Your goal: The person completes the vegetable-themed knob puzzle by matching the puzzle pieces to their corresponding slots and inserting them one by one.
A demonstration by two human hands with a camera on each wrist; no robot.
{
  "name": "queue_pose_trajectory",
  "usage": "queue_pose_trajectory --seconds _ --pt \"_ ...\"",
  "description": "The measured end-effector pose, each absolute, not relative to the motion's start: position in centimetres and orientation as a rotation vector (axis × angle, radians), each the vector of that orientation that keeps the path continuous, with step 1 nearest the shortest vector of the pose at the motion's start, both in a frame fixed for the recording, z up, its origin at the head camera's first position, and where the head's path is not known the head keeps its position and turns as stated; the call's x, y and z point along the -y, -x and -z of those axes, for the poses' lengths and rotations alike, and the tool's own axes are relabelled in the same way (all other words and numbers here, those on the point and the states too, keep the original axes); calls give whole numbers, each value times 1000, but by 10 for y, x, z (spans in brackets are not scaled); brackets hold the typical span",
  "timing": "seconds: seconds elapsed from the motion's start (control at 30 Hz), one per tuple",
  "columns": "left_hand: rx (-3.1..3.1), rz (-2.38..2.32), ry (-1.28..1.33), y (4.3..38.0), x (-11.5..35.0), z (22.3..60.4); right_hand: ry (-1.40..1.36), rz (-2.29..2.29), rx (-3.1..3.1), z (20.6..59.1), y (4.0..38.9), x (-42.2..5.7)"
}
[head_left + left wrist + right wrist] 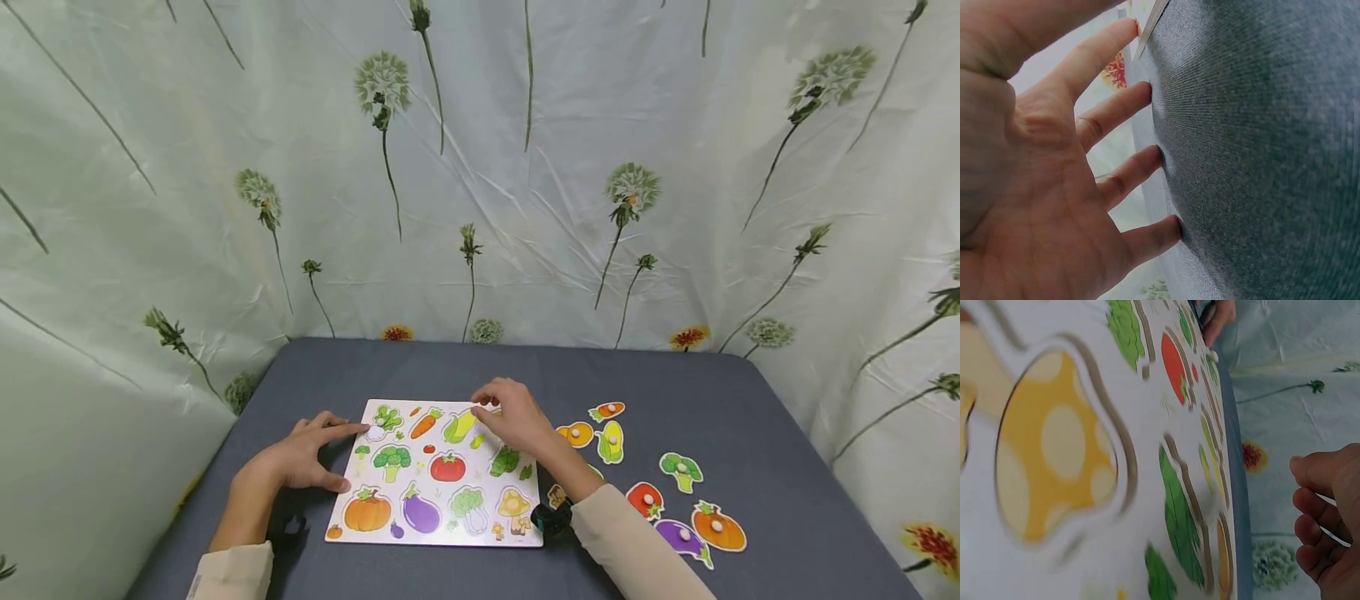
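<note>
A white puzzle board [431, 537] with vegetable-shaped recesses lies on the table. At its upper left sits a turnip piece [375, 432] with green leaves. My left hand [296, 454] is spread at the board's left side, index fingertip and thumb at the edge. In the left wrist view, the other fingertips of this left hand [1041, 200] press on the dark cloth. My right hand [517, 417] hovers over the board's upper right, by the corn recess [459, 427]. The right wrist view shows the fingers of that right hand [1313, 500] loosely bent, holding nothing.
Right of the board lie several knobbed pieces: carrot [609, 410], corn [611, 443], broccoli [681, 467], tomato [640, 493], eggplant [672, 533] and pumpkin [733, 533]. My right forearm partly covers other pieces. A floral curtain [525, 208] hangs behind the dark table [420, 367].
</note>
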State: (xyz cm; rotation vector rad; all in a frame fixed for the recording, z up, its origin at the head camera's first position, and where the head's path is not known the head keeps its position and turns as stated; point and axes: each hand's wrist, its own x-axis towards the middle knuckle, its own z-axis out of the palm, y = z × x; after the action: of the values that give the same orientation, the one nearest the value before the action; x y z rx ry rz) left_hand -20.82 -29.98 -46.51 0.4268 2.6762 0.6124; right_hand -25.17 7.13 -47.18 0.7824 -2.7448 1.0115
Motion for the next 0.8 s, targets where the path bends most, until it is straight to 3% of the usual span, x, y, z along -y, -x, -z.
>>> queue_pose_trajectory --seconds 0.8 --pt "-2683 -599 -460 208 303 468 -452 -905 2761 484 258 -218"
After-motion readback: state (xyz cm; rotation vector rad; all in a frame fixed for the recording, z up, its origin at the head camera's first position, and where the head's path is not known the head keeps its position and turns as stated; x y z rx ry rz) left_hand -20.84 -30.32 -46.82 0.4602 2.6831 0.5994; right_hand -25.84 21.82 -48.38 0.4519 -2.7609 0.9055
